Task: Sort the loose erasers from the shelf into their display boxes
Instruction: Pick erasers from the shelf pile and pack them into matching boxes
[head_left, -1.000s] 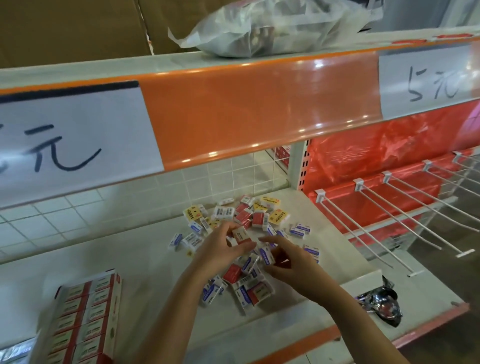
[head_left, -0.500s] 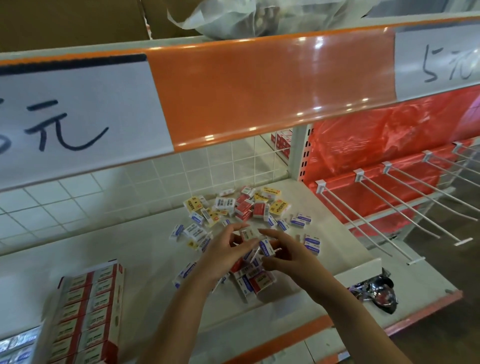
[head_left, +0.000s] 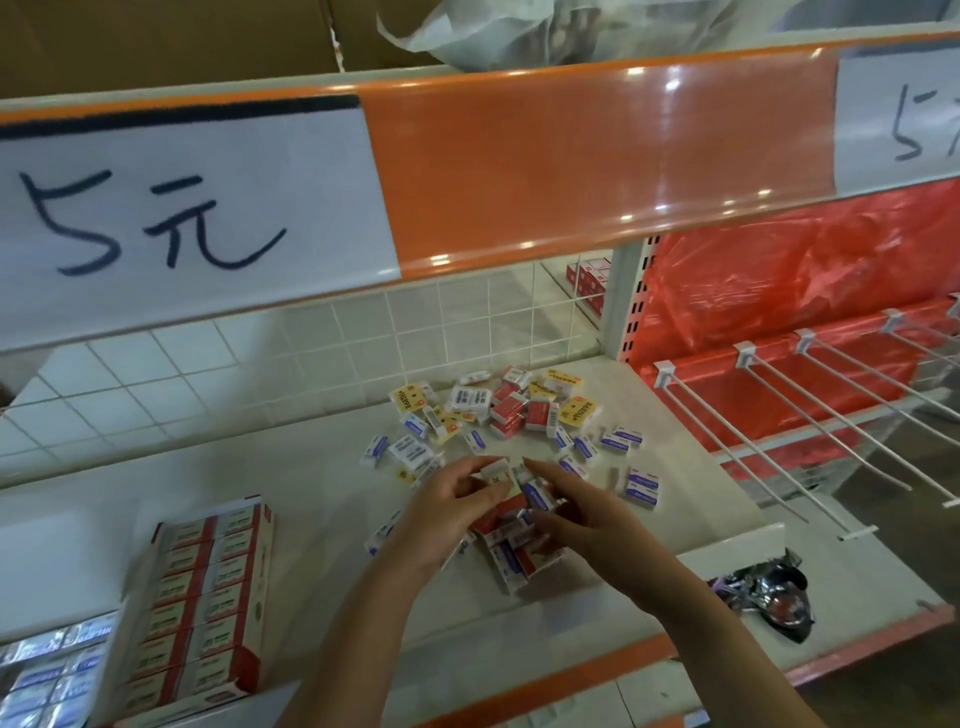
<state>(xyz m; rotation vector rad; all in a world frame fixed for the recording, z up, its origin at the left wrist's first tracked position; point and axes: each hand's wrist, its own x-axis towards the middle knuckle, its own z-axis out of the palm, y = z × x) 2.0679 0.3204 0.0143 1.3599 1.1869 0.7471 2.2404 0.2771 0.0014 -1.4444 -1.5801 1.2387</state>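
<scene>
We pinch a white eraser in the left hand, right hand fingering the loose erasers mid-shelf. Red display box sits near-left, left hand closer.

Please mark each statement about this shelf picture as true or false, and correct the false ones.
1. The left hand holds an eraser. True.
2. The red display box lies to the right of the loose erasers. False: it lies to their left.
3. The paper sign on the upper shelf edge reads 5元. True.
4. Goods hang on the white hooks. False: the hooks are bare.
5. The right hand rests on the black wrapper. False: it is at the erasers, apart from the wrapper.
</scene>
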